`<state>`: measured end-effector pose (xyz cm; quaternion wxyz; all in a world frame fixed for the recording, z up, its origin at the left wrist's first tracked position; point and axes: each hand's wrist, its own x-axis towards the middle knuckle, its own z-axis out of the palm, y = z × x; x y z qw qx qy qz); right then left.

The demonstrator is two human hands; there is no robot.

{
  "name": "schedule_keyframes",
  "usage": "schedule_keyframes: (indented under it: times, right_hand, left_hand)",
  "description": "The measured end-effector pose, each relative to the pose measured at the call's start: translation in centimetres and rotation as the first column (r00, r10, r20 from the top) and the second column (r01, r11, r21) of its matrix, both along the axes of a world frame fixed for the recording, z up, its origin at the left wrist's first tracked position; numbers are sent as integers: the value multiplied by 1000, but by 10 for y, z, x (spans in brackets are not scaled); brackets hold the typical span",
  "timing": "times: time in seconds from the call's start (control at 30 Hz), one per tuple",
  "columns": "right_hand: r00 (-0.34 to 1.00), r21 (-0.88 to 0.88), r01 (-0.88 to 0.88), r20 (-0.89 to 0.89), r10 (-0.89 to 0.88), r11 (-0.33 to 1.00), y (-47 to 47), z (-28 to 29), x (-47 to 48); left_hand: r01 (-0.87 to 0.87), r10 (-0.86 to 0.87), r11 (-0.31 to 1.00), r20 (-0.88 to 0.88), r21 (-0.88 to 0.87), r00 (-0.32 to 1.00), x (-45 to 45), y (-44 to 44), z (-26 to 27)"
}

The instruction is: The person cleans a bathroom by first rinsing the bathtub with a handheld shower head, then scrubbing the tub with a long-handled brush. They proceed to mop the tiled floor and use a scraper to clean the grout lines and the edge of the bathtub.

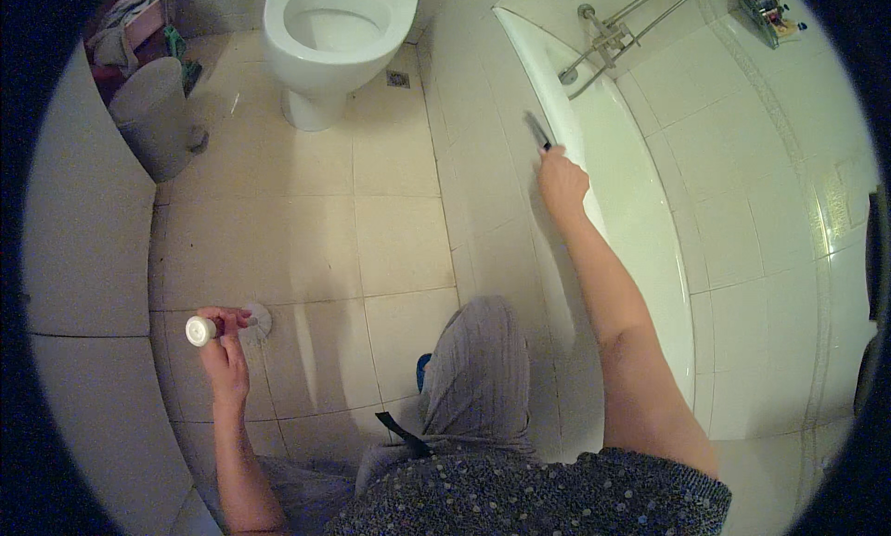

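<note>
My left hand [226, 348] is closed around the handle of a toilet brush [201, 331]; the round pale end of the handle points up at the camera, and the white brush head [257, 321] shows beyond the fingers, over the floor tiles. Out at the right, my right hand [564, 181] grips a narrow tool [538, 129] by its dark end, beside the outer rim of the white bathtub [567, 129]. The tool's far part is blurred, so I cannot tell its kind. Whether it touches the tub panel is not clear.
A white toilet [313, 56] with its bowl uncovered stands ahead, a floor drain [397, 79] beside it. At left are a grey bucket [156, 118] and piled cloths [132, 28]. A bath mixer tap [609, 38] and a corner shelf with bottles [762, 10] are at upper right.
</note>
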<state>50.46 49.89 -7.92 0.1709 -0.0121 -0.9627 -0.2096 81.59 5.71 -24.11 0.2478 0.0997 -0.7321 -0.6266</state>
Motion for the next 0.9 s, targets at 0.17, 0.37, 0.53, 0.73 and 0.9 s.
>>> schedule_keyframes:
  times: [0.17,0.37,0.53,0.73,0.9]
  right_hand:
    - [989,-311,43,-122,-85,949,-9,-12,11]
    - [977,-543,137,-65,-204,828,-1,-37,14]
    - [949,-527,227,-70,-308,819,12,-43,15]
    - [923,-513,175,-211,-321,840,10,-46,26]
    - [902,-506,104,-314,-295,856,11,-48,27]
  left_hand:
    - [4,-4,1000,-21,10,1000,-3,2,3]
    - [-3,3,1000,-31,8,1000,-4,3,5]
    - [-18,18,999,-10,-28,1000,-11,5,4]
    - [12,-12,999,-25,30,1000,-13,4,7]
    - [2,-2,1000,-18,-19,1000,-8,3,4]
